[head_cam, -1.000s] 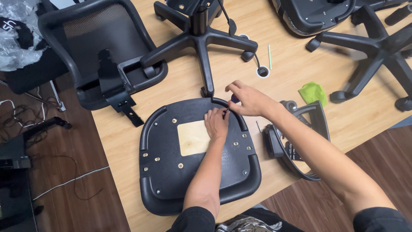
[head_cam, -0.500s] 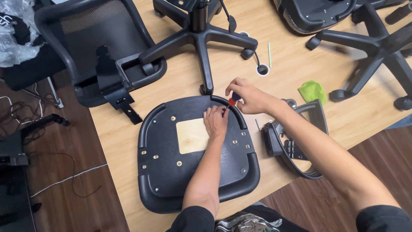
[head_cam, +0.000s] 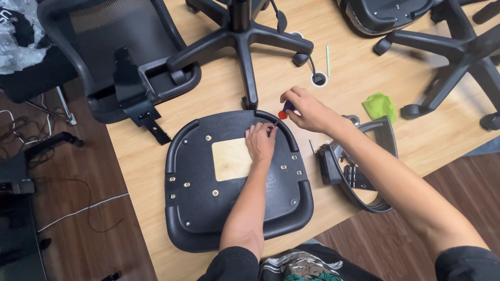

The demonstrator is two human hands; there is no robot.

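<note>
An upturned black chair seat (head_cam: 198,208) lies on the light wooden board, with a pale wooden square (head_cam: 232,158) at its middle and several brass screw inserts around it. My left hand (head_cam: 260,141) rests flat on the seat beside that square, fingertips at the far rim. My right hand (head_cam: 307,109) grips a small screwdriver (head_cam: 283,112) with a red and blue handle. Its tip points down at the seat's far edge, right by my left fingertips.
A black armrest (head_cam: 359,171) lies right of the seat. A five-star wheeled base (head_cam: 245,41) stands beyond it. A mesh chair back (head_cam: 104,47) sits at the upper left, a green cloth (head_cam: 380,105) and another base (head_cam: 458,52) at the right. Cables (head_cam: 78,208) trail on the dark floor.
My right hand has turned slightly on the screwdriver, so the red and blue handle now shows between my fingers. My left hand has stayed on the seat.
</note>
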